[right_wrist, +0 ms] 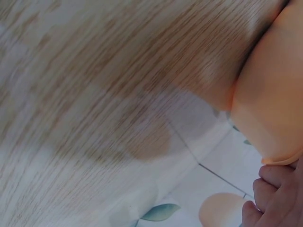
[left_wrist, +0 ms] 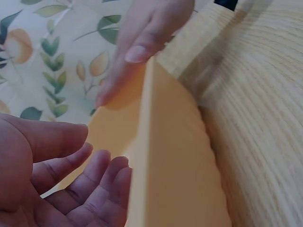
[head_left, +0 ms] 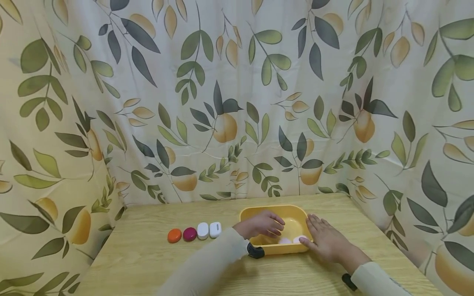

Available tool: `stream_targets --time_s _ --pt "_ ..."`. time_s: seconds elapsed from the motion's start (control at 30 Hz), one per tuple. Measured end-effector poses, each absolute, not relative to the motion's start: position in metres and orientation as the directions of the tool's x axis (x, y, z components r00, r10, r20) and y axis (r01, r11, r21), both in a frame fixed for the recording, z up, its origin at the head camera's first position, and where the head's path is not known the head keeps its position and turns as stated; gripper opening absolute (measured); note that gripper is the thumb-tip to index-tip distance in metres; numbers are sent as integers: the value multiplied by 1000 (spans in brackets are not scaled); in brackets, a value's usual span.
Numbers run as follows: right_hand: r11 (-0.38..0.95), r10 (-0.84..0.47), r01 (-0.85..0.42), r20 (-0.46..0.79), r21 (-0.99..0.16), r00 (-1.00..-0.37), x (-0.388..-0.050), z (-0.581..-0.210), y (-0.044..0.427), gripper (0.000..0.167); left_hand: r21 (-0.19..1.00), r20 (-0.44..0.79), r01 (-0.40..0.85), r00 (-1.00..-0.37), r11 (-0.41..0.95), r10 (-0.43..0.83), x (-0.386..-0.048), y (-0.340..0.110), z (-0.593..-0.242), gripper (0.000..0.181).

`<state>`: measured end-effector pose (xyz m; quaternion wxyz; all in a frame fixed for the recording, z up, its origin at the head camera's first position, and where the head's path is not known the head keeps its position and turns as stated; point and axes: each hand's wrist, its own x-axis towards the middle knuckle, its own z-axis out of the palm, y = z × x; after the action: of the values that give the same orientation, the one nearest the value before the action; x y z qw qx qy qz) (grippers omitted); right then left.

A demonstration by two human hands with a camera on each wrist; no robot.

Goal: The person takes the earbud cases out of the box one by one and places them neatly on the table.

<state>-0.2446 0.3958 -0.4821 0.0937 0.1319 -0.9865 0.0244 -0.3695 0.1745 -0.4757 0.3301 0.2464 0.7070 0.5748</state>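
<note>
A yellow rectangular bin [head_left: 281, 249] stands on the table, with two pale rounded objects visible inside, one pinkish [head_left: 284, 241] and one whiter [head_left: 299, 239]. My left hand [head_left: 263, 224] is over the bin's left part, fingers loosely bent and apart, with nothing seen in them. My right hand [head_left: 327, 238] rests along the bin's right rim, fingers fairly straight and thumb over the near corner. In the left wrist view the left hand [left_wrist: 71, 175] is beside the bin wall [left_wrist: 165, 156]; the right wrist view shows the right fingers [right_wrist: 279, 194] at the rim.
Left of the bin, a row on the wooden table [head_left: 148, 263] holds an orange round case [head_left: 174, 235], a dark pink one [head_left: 190, 234], a white oval one [head_left: 203, 231] and a white squarish one [head_left: 215, 230]. A patterned curtain [head_left: 237, 102] hangs behind and at both sides.
</note>
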Motion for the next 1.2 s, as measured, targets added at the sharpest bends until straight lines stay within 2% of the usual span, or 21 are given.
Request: stream_targets --time_s 0.37,0.73,1.2 --pt "962 -265 -271 179 -9 -947 -244 -478 396 80 965 -185 8 -682 261 708 -362 202 -479 19" --pt "967 -248 -255 158 -27 -956 -243 -477 397 81 953 -217 5 -688 303 692 -355 223 -479 8" --pt "966 -246 -256 161 -41 -956 -243 -481 396 79 894 -203 150 -703 421 681 -346 235 -473 12"
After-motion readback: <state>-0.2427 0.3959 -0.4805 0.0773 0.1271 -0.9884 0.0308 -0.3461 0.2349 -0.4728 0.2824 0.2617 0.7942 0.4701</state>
